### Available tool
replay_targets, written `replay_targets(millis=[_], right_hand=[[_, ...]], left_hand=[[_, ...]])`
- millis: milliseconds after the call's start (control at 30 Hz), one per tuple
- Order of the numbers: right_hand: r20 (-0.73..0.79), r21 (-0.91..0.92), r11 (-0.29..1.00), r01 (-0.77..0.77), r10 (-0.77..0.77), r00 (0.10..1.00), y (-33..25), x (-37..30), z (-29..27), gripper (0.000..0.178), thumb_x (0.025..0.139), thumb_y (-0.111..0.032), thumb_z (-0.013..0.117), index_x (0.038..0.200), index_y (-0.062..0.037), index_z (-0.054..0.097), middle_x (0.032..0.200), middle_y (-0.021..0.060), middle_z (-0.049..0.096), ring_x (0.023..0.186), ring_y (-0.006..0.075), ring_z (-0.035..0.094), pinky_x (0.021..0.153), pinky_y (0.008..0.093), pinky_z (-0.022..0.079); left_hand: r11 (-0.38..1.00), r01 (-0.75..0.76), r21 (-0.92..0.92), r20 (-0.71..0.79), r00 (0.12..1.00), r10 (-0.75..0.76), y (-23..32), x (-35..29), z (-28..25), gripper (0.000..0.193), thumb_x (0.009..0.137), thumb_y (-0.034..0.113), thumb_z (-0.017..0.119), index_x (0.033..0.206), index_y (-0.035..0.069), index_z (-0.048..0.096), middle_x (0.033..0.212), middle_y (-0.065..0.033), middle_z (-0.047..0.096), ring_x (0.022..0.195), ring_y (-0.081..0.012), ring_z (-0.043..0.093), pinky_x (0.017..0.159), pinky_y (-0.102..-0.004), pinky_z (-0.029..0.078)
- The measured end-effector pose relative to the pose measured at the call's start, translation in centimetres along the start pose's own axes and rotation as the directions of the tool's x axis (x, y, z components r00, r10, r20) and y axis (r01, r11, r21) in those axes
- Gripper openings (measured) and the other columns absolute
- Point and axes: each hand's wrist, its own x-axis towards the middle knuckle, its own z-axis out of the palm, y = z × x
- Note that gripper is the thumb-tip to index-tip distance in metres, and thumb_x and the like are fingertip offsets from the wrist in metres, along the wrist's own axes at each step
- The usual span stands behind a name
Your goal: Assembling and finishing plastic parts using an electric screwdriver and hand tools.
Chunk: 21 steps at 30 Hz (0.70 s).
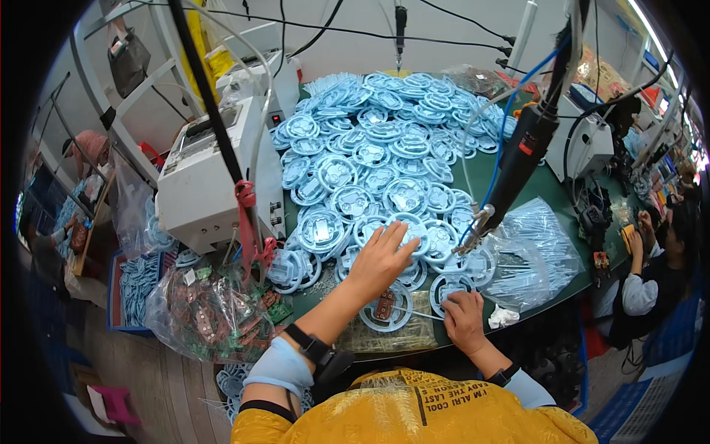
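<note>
My left hand [383, 260] reaches onto the near part of a heap of light-blue round plastic frames [381, 155]. Its fingers are spread over one round frame [411, 228], touching it. Close to the table's front edge my right hand [464, 323] is curled, its fingers closed around the end of a thin blue stem [424, 315]. That stem runs left to a round blue frame lying flat, with a small red-brown circuit board [384, 304] inside its ring. Another blue ring [448, 287] lies just beyond the right fingertips.
A black electric screwdriver [526, 140] hangs at the right, beside a clear bag of blue sticks [529, 259]. Left stand a white machine [211, 174] and a bag of circuit boards [211, 314]. A crumpled white tissue [504, 317] lies near my right hand. Another person sits far right.
</note>
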Motion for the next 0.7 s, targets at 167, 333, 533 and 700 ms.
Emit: replay_targets(millis=[167, 333, 533, 700], right_hand=[[-0.005, -0.019, 1.0, 0.02, -0.02, 1.0, 0.0, -0.1, 0.7, 0.026, 0.077, -0.005, 0.068, 0.102, -0.0094, 0.065, 0.107, 0.0075, 0.06, 0.106, 0.0278, 0.058, 0.101, 0.0519, 0.033], [-0.026, -0.013, 1.0, 0.005, -0.005, 1.0, -0.2, 0.0, 0.5, 0.023, 0.077, -0.005, 0.067, 0.1, -0.0089, 0.065, 0.106, 0.0082, 0.06, 0.103, 0.0284, 0.058, 0.1, 0.0513, 0.035], [0.012, 0.01, 1.0, 0.015, -0.015, 1.0, -0.1, -0.1, 0.9, 0.025, 0.076, -0.005, 0.067, 0.1, -0.0097, 0.065, 0.106, 0.0077, 0.059, 0.106, 0.0279, 0.058, 0.101, 0.0518, 0.034], [0.033, 0.01, 1.0, -0.014, 0.014, 0.999, 0.6, -0.5, 0.9, 0.029, 0.074, -0.003, 0.065, 0.103, -0.009, 0.063, 0.108, 0.0099, 0.058, 0.109, 0.0314, 0.055, 0.102, 0.0545, 0.032]], left_hand=[[0.948, 0.318, -0.021, 0.143, 0.939, -0.312, -0.9, 1.9, 2.1, 0.082, 0.072, 0.046, 0.083, 0.139, 0.011, 0.051, 0.148, -0.0297, 0.034, 0.136, -0.0456, 0.036, 0.109, -0.0544, 0.034], [0.86, 0.508, -0.052, 0.388, 0.803, -0.451, -1.4, 3.3, 2.4, 0.106, 0.058, 0.051, 0.089, 0.146, 0.016, 0.042, 0.147, -0.0267, 0.035, 0.138, -0.0427, 0.033, 0.11, -0.0604, 0.025], [0.963, 0.251, -0.092, 0.045, 0.968, -0.248, 0.6, 1.4, -0.1, 0.099, 0.059, 0.033, 0.09, 0.144, 0.017, 0.042, 0.144, -0.0221, 0.034, 0.138, -0.0407, 0.032, 0.108, -0.0653, 0.023], [0.89, -0.123, -0.439, -0.314, 0.949, -0.024, 5.1, -2.7, -8.6, 0.074, 0.062, 0.03, 0.09, 0.127, 0.007, 0.064, 0.147, -0.0287, 0.039, 0.133, -0.0463, 0.043, 0.108, -0.0521, 0.037]])
